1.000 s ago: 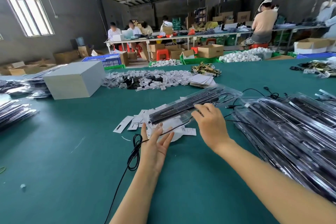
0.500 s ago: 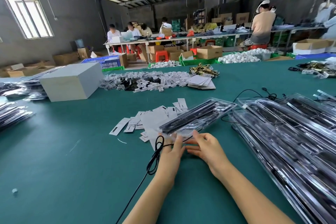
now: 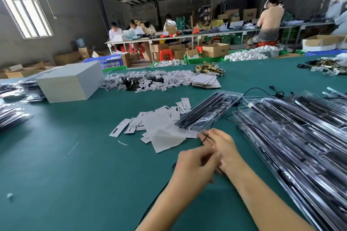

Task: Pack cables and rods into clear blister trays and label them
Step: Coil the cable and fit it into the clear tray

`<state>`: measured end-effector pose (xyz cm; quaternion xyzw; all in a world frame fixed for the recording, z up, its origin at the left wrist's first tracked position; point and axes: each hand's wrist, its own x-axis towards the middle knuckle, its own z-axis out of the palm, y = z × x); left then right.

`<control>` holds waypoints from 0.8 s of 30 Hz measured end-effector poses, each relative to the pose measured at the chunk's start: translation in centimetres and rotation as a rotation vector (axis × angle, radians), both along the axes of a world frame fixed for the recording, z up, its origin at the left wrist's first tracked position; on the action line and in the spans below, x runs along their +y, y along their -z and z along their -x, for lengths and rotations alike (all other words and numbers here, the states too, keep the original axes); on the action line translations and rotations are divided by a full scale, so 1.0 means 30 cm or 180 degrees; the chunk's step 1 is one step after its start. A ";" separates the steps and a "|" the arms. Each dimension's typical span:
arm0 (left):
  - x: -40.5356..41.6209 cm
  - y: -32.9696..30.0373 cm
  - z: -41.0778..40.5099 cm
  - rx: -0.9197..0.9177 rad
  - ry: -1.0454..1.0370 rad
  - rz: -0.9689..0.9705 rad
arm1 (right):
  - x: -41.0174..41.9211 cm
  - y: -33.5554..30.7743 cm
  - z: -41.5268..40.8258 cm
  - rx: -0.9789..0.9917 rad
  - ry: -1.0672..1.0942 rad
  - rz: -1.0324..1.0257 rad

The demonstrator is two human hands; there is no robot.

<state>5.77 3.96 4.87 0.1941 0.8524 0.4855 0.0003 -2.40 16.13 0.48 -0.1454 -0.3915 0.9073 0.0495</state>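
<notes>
Blister tray (image 3: 209, 111) holding black rods, lying slantwise at centre frame on the green table (image 3: 56, 155).

Its near end rests on scattered white labels (image 3: 155, 120); a stack of filled trays (image 3: 293, 137) lies to its right. Below the tray, the right hand (image 3: 222, 147) has a thin black cable (image 3: 205, 138) running across its fingers, which are loosely bent; whether they clamp it cannot be told. The left hand (image 3: 195, 169), blurred, overlaps the right, its finger position unclear. A grey box (image 3: 69, 82) stands at middle left.
</notes>
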 end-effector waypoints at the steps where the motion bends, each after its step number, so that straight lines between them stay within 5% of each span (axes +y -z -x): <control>1: -0.013 -0.007 0.008 0.0452 -0.0322 0.0456 | 0.011 -0.001 0.002 0.0050 -0.0021 0.0073; 3: -0.051 0.000 0.031 0.0924 -0.0990 0.1862 | 0.021 -0.005 0.001 0.0093 -0.0031 0.0188; 4: -0.070 0.006 0.047 0.0621 -0.1082 0.2233 | 0.023 -0.006 0.000 0.0092 -0.0038 0.0225; 7: -0.094 0.034 0.072 -0.0512 -0.0800 0.2282 | 0.029 -0.007 -0.003 0.0073 -0.0082 0.0254; 13: -0.082 0.083 0.086 0.0026 -0.0886 0.2541 | 0.030 0.006 -0.004 -0.0169 0.0009 -0.0251; 15: -0.078 0.101 0.096 0.0178 -0.0900 0.2272 | 0.029 0.001 -0.016 -0.0416 0.0071 -0.0990; 18: -0.071 0.099 0.112 0.0237 -0.0977 0.1085 | 0.032 -0.030 -0.046 -0.0843 0.0107 -0.2460; 24: -0.056 0.113 0.120 0.0199 -0.0540 -0.0271 | 0.014 -0.063 -0.121 -0.0190 -0.1255 -0.1829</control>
